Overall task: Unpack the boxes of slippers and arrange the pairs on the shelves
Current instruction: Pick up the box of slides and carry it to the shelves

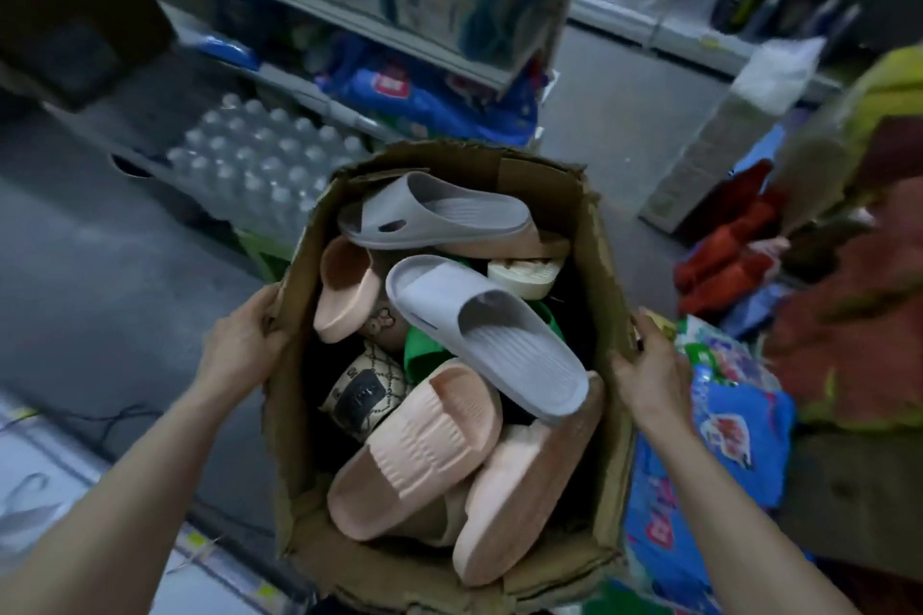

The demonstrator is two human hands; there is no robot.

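Now the open brown cardboard box (597,235) of loose foam slippers sits between both hands, long axis running away from the person; left hand (243,345) and right hand (649,367) each grip a side wall, equally near.

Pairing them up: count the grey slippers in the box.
2 grey slippers: one at the far end of the box, one across the middle; others may be buried.

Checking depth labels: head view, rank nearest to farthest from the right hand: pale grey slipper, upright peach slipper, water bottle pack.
1. pale grey slipper: right in box
2. upright peach slipper: left in box
3. water bottle pack: floor, far left
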